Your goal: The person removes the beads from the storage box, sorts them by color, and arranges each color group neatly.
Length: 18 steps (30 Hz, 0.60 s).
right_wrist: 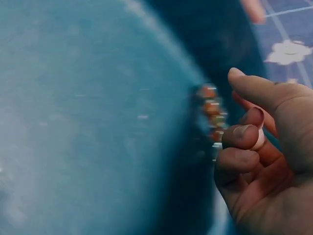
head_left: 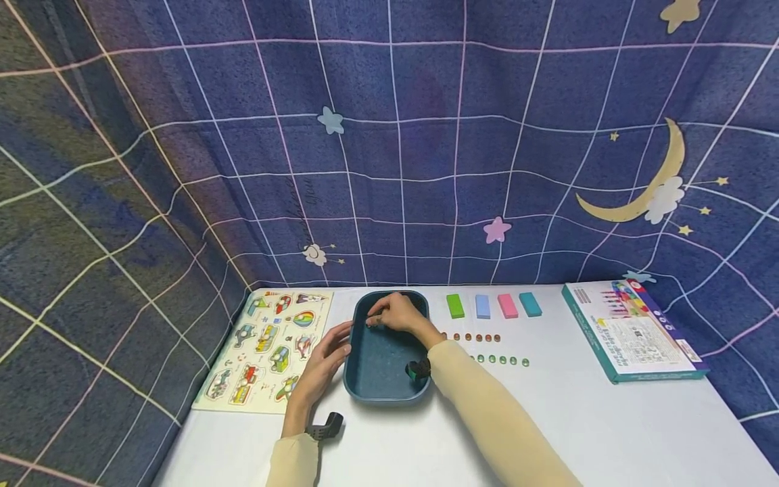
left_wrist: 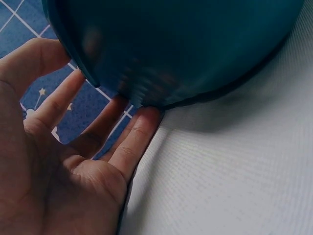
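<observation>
Between both hands, tray (head_left: 383,365) runs lengthwise away from person.

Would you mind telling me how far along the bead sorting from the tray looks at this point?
Two bead rows, orange and green, already lie on the table. The right hand is in the teal tray at a few beads, while the left hand steadies its side. Those beads remain.
</observation>
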{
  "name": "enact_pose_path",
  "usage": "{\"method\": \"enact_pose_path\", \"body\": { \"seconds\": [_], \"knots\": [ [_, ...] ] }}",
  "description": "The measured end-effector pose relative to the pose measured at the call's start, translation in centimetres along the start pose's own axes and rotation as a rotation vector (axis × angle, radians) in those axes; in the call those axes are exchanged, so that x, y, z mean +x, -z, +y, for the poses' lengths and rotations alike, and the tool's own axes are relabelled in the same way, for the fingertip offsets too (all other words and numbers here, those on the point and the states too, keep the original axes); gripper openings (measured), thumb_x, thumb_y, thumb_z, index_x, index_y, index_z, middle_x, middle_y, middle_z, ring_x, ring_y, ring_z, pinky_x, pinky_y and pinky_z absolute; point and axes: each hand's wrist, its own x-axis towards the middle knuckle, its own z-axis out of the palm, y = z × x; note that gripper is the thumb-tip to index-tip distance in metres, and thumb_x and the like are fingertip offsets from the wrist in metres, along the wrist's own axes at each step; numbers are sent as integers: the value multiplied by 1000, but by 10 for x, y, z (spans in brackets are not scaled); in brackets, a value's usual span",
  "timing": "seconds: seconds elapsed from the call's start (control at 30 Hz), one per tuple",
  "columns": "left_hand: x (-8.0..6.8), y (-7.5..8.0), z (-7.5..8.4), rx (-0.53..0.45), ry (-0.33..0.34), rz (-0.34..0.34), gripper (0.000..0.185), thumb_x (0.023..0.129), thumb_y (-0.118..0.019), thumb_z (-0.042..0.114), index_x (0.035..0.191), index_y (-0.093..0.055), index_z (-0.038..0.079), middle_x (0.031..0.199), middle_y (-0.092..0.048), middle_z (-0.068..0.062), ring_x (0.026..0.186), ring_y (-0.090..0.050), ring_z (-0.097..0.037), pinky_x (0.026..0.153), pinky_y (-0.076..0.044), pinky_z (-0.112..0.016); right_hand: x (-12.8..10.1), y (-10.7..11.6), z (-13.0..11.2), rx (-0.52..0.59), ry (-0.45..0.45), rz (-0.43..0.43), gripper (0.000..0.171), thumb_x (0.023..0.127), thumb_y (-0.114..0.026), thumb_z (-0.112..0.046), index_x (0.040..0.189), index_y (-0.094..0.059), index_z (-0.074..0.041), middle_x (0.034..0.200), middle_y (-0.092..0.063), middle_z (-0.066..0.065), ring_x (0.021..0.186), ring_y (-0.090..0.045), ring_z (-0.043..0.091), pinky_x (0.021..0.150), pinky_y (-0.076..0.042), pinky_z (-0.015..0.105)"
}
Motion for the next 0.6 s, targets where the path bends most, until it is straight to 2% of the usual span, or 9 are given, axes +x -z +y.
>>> {"method": "enact_pose_path", "body": {
  "seconds": [0.13,0.27,0.33,0.43,0.53,0.6],
  "knots": [
    [0,1,3,-2,-7,-7,58,106,-60,18,161,-42,16,168,-39,-16,148,-43,-25,110,-50,-22,3,-13,0,-53,24,-6,17,87,-87,-19,103,-85,-12,91,-83,4,70,-60,5,63,-48,18],
    [1,1,5,-6,-17,-7,57,107,-59,16,161,-42,14,168,-39,-17,147,-44,-24,110,-50,-20,3,-15,-1,-87,33,8,16,85,-87,-17,101,-86,-13,92,-83,4,76,-66,9,69,-52,20],
    [2,1,4,-8,-17,-7,57,107,-59,16,161,-41,13,168,-39,-18,147,-43,-26,110,-50,-20,3,-13,-1,-71,16,9,16,86,-87,-18,101,-86,-13,94,-84,2,77,-66,9,70,-53,21],
    [1,0,4,-4,-9,-2,58,107,-59,16,161,-41,14,168,-38,-18,149,-41,-29,109,-50,-19,4,-9,-2,35,-46,-7,18,88,-86,-20,104,-85,-12,78,-79,-1,63,-59,5,59,-48,20],
    [0,-1,3,-1,0,9,58,106,-60,17,161,-42,15,168,-38,-17,150,-40,-31,108,-50,-19,2,2,-5,189,-75,-28,21,90,-85,-22,108,-83,-10,59,-63,-4,48,-47,6,48,-41,22],
    [0,-1,2,-3,2,16,58,106,-60,16,161,-42,15,168,-39,-17,149,-40,-31,108,-50,-20,-1,14,-7,271,-64,-42,24,93,-82,-22,113,-82,-9,53,-52,-6,44,-41,8,47,-37,24]
  ]
}}
